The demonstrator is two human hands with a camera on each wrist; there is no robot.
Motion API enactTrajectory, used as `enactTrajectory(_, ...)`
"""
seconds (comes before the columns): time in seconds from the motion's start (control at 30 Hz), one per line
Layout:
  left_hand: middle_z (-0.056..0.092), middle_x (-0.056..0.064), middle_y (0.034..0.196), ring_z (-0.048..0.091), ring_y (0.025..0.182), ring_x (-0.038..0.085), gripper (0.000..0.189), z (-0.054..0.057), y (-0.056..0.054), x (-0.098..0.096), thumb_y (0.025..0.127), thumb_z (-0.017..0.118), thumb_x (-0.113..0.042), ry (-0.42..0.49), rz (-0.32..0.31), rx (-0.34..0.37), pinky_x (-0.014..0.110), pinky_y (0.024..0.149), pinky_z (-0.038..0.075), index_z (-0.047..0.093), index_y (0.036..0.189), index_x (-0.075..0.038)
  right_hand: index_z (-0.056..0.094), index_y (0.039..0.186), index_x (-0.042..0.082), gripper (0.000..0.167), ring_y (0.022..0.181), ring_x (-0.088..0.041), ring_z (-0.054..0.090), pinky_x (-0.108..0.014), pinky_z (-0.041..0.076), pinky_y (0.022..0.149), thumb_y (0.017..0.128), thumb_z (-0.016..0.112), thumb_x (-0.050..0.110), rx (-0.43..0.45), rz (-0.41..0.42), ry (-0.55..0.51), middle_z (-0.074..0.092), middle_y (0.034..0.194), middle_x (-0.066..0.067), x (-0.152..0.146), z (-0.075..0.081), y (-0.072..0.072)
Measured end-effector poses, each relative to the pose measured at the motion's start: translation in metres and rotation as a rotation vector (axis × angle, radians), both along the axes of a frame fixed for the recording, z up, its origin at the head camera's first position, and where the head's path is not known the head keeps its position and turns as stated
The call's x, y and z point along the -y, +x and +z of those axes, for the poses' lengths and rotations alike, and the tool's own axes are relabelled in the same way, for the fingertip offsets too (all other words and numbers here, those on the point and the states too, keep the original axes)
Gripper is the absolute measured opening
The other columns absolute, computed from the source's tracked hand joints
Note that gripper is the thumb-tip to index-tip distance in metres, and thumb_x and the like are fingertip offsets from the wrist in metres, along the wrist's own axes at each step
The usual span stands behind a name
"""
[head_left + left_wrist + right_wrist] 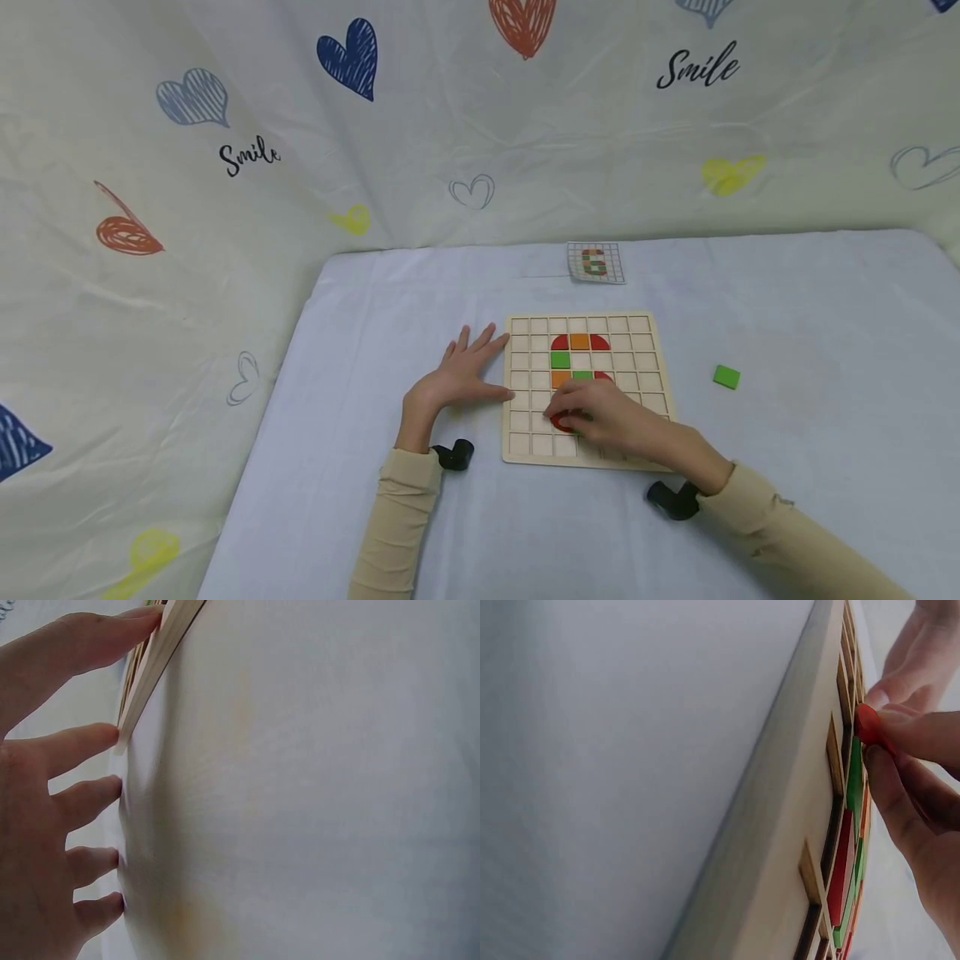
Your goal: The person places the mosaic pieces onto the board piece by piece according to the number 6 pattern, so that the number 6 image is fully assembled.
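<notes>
A wooden grid board [517,448] lies on the white table, with red, orange and green tiles in some of its squares. My right hand [618,415] pinches a red tile [870,726] with a rounded corner between thumb and fingers, over the lower left part of the coloured pattern. This hand hides the lower squares in the head view; the right wrist view shows green and red tiles [842,859] set there. Fingers spread, my left hand [461,379] rests at the board's left side, its thumb and forefinger touching the edge.
A loose green square tile [726,377] lies right of the board. Behind the board is a small card [617,265] printed with a coloured grid figure. Black wrist cameras [459,455] sit at both cuffs. A cloth with printed hearts [348,58] hangs behind the table.
</notes>
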State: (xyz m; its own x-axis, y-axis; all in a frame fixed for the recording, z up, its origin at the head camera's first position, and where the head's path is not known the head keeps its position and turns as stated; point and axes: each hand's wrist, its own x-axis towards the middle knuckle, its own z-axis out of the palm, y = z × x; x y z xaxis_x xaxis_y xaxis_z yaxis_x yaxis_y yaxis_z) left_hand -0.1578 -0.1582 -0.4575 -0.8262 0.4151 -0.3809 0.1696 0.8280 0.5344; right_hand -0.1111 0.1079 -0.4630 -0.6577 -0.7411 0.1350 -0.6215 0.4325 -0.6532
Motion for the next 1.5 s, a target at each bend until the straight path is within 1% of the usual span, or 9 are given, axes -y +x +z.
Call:
enactTrajectory(0.17, 0.007, -0.002, 0.174, -0.014, 0.16, 0.033, 0.091, 0.001, 0.0, -0.001, 0.091, 0.075, -0.044, 0.0, 0.0, -0.003, 0.051, 0.13, -0.003, 0.025, 0.165, -0.027, 0.079, 0.107, 0.011, 0.019, 0.096, -0.014, 0.064, -0.031, 0.059, 0.087, 0.089, 0.078, 0.004, 0.033, -0.06, 0.075, 0.07, 0.105, 0.003, 0.0, -0.002, 0.006)
enactTrajectory(0.3, 0.006, -0.002, 0.174, -0.014, 0.16, 0.033, 0.091, 0.001, 0.0, -0.001, 0.091, 0.075, -0.043, -0.003, 0.0, 0.0, 0.051, 0.13, -0.003, 0.025, 0.165, -0.026, 0.078, 0.107, 0.012, 0.02, 0.097, -0.013, 0.061, -0.031, 0.059, 0.086, 0.089, 0.079, 0.006, 0.024, -0.094, 0.104, 0.067, 0.106, 0.004, -0.001, -0.002, 0.011)
enactTrajectory(0.57, 0.005, -0.002, 0.174, -0.014, 0.159, 0.035, 0.091, 0.001, 0.0, -0.001, 0.092, 0.075, -0.043, -0.006, -0.006, -0.003, 0.052, 0.13, -0.002, 0.025, 0.165, -0.026, 0.077, 0.102, 0.009, 0.017, 0.09, -0.012, 0.059, -0.028, 0.058, 0.079, 0.087, 0.079, 0.003, -0.078, -0.109, 0.08, 0.065, 0.1, 0.002, -0.001, -0.003, 0.014)
enactTrajectory(0.77, 0.006, -0.001, 0.175, -0.013, 0.159, 0.036, 0.092, 0.002, 0.0, -0.001, 0.091, 0.076, -0.043, -0.004, -0.008, -0.006, 0.053, 0.13, -0.002, 0.025, 0.165, -0.025, 0.076, 0.101, 0.01, 0.017, 0.09, -0.013, 0.058, -0.027, 0.057, 0.077, 0.086, 0.079, 0.003, -0.115, -0.117, 0.076, 0.064, 0.1, 0.001, -0.002, -0.003, 0.015)
enactTrajectory(1.0, 0.007, 0.001, 0.175, -0.012, 0.159, 0.038, 0.091, 0.003, 0.001, -0.001, 0.091, 0.076, -0.042, 0.009, -0.008, -0.005, 0.053, 0.13, -0.001, 0.026, 0.165, -0.023, 0.076, 0.098, 0.009, 0.015, 0.089, -0.013, 0.058, -0.028, 0.056, 0.077, 0.086, 0.079, 0.002, -0.151, -0.123, 0.045, 0.065, 0.098, 0.0, -0.005, -0.004, 0.017)
enactTrajectory(1.1, 0.007, 0.001, 0.175, -0.012, 0.159, 0.037, 0.091, 0.003, 0.001, -0.001, 0.091, 0.076, -0.041, 0.01, -0.003, 0.001, 0.053, 0.13, -0.001, 0.026, 0.165, -0.023, 0.076, 0.099, 0.01, 0.016, 0.089, -0.013, 0.058, -0.028, 0.056, 0.077, 0.085, 0.079, 0.002, -0.167, -0.14, 0.04, 0.065, 0.097, 0.001, -0.009, -0.002, 0.017)
enactTrajectory(1.23, 0.007, 0.001, 0.175, -0.013, 0.159, 0.037, 0.091, 0.004, 0.001, -0.002, 0.091, 0.076, -0.041, 0.006, 0.002, 0.008, 0.054, 0.129, -0.002, 0.026, 0.165, -0.023, 0.076, 0.101, 0.011, 0.019, 0.09, -0.013, 0.059, -0.028, 0.056, 0.076, 0.085, 0.079, 0.002, -0.17, -0.187, 0.06, 0.066, 0.099, 0.002, -0.018, 0.002, 0.018)
enactTrajectory(1.4, 0.008, 0.001, 0.175, -0.013, 0.159, 0.037, 0.091, 0.003, 0.001, -0.002, 0.091, 0.076, -0.04, 0.001, 0.002, 0.005, 0.054, 0.129, -0.002, 0.026, 0.165, -0.024, 0.077, 0.104, 0.012, 0.021, 0.095, -0.015, 0.062, -0.034, 0.059, 0.081, 0.086, 0.08, 0.003, -0.152, -0.257, 0.116, 0.067, 0.102, 0.002, -0.036, 0.004, 0.017)
enactTrajectory(1.5, 0.007, 0.001, 0.175, -0.013, 0.159, 0.036, 0.091, 0.004, 0.001, -0.002, 0.091, 0.076, -0.04, 0.004, 0.003, 0.008, 0.054, 0.129, -0.002, 0.026, 0.165, -0.024, 0.077, 0.104, 0.01, 0.022, 0.093, -0.016, 0.062, -0.034, 0.06, 0.08, 0.084, 0.08, 0.001, -0.163, -0.292, 0.114, 0.068, 0.102, 0.001, -0.048, 0.003, 0.017)
